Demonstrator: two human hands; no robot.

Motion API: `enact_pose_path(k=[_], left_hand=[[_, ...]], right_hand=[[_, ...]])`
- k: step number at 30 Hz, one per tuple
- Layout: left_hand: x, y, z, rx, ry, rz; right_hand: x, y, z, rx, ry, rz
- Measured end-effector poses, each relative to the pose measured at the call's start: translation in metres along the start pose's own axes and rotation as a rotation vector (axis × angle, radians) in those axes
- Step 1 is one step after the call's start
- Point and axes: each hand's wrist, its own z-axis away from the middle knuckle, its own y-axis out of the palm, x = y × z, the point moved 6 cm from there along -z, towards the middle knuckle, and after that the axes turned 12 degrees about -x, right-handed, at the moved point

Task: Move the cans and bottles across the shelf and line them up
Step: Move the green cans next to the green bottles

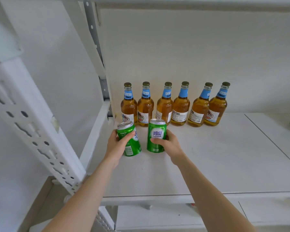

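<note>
Head view, left hand [117, 144] gripping tilted green can [130, 141], right hand [168, 142] clasping upright can [156, 136], glass bottles [181, 104] behind

White shelf [208, 156] bears six bottles [181, 106], two cans [156, 131].

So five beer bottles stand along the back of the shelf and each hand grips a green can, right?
No: the head view shows six beer bottles along the back, not five. The left hand grips the left green can, the right hand the right green can.
</note>
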Motion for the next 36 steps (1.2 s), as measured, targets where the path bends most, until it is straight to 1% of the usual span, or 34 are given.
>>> enact_pose_path(k=[8, 14, 20, 28, 36], left_hand=[[-0.007, -0.021, 0.033, 0.043, -0.115, 0.077], [-0.011, -0.035, 0.06, 0.095, -0.121, 0.056], [-0.018, -0.031, 0.095, 0.171, -0.104, 0.041], [-0.029, 0.004, 0.143, 0.22, -0.079, 0.015], [-0.027, 0.077, 0.207, 0.215, -0.065, 0.016]], right_hand=[[0.001, -0.015, 0.046, -0.067, 0.012, -0.062], [-0.006, -0.035, 0.081, -0.116, 0.013, -0.07], [-0.009, -0.061, 0.111, -0.162, 0.0, -0.082], [-0.007, -0.113, 0.136, -0.144, -0.041, -0.053], [0.002, -0.202, 0.142, -0.125, -0.083, -0.015]])
